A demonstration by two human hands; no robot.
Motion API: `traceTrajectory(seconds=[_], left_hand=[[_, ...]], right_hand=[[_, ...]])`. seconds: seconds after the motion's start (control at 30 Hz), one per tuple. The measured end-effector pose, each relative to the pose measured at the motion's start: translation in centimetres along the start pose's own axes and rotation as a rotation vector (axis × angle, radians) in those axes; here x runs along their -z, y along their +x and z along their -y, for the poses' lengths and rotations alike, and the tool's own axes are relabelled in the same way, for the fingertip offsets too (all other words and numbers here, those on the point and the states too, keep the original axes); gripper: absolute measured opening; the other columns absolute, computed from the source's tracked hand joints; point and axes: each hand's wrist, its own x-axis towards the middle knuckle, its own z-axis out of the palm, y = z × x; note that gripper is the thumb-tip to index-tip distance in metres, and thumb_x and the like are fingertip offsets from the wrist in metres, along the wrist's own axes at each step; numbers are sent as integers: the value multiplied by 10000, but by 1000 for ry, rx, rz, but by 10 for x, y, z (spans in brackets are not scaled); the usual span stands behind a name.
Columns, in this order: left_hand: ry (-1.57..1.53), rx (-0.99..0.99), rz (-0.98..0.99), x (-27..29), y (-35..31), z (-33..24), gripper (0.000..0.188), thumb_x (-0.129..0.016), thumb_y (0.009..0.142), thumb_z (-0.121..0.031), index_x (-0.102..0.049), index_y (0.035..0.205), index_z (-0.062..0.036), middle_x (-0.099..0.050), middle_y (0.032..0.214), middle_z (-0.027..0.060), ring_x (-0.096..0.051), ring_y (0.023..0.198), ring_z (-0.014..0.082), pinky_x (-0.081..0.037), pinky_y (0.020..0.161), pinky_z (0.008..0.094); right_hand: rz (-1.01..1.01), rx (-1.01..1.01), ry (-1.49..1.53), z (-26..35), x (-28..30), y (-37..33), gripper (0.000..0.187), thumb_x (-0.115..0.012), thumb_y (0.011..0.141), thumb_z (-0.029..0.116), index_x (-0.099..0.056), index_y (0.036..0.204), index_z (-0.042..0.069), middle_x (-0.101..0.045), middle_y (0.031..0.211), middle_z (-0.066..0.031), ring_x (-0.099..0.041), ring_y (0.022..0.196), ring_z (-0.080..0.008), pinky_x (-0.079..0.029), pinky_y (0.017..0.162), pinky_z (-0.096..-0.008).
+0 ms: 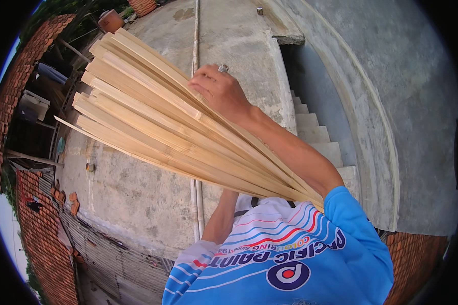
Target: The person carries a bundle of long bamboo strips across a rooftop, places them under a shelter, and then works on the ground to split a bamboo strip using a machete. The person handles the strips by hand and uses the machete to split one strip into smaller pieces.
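Note:
A fanned bundle of long, pale bamboo strips slants from my waist toward the upper left. The strips lie close together near my body and spread apart at their far ends. My right hand, with a ring on one finger, is closed at the bundle's upper right edge. Its curled fingertips meet the outermost strip there. Only the left forearm shows below the bundle; the strips cover my left hand, so its fingers and grip are hidden.
Below is a stained concrete floor, crossed by a pale pipe. Concrete steps descend on the right beside a grey wall. Tiled roofs line the left side. A small tin stands near the left edge.

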Motion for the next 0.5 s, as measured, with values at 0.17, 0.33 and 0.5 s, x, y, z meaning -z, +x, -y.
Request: traceTrajectory(seconds=[0.17, 0.33, 0.5], left_hand=[[-3, -10, -2, 0, -2, -1, 793, -355, 970, -672, -223, 1566, -165, -330, 1556, 189, -341, 1415, 423, -343, 1120, 632], [-11, -1, 14, -3, 2, 0, 791, -354, 971, -670, -221, 1567, -167, -329, 1557, 187, -340, 1415, 423, -342, 1119, 634], [-11, -20, 15, -2, -2, -3, 789, -354, 972, -669, -219, 1567, -168, -328, 1558, 184, -340, 1415, 424, -342, 1118, 636]], right_hand=[[80, 195, -32, 10, 9, 44, 81, -732, 845, 108, -691, 907, 74, -616, 1050, -41, -588, 1015, -236, -533, 848, -388], [153, 313, -217, -5, -10, 41, 83, -715, 867, 125, -685, 921, 70, -562, 1157, -64, -539, 1097, -244, -500, 873, -418], [-25, 13, 50, 8, -9, 49, 106, -691, 904, 171, -672, 926, 69, -548, 1119, -62, -546, 1107, -245, -496, 876, -407]])
